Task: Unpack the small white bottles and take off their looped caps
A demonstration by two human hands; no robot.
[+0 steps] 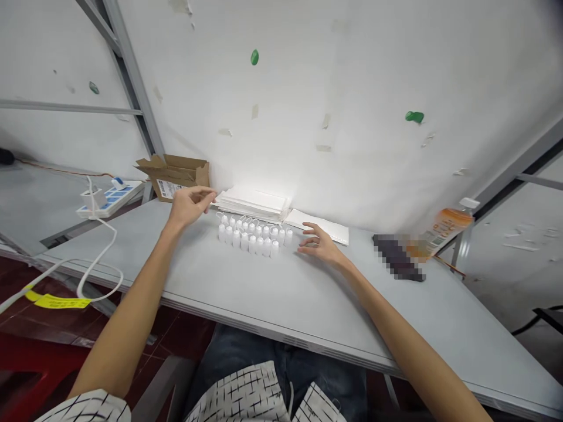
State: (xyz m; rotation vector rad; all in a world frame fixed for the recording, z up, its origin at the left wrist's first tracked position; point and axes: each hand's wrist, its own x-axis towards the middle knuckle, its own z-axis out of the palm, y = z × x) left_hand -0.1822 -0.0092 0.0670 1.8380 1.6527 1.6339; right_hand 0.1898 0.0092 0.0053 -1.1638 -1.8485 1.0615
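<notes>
Bare forearms (132, 305) cross a grey table (246, 293), the left hand (190, 206) and right hand (320, 245) open and empty on either side of left-to-right rows of small white bottles (253, 235), the right hand slightly nearer.

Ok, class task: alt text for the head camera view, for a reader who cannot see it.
A person's left hand and right hand flank rows of small white bottles on a grey table, with stacked white sheets and an open cardboard box behind.
</notes>
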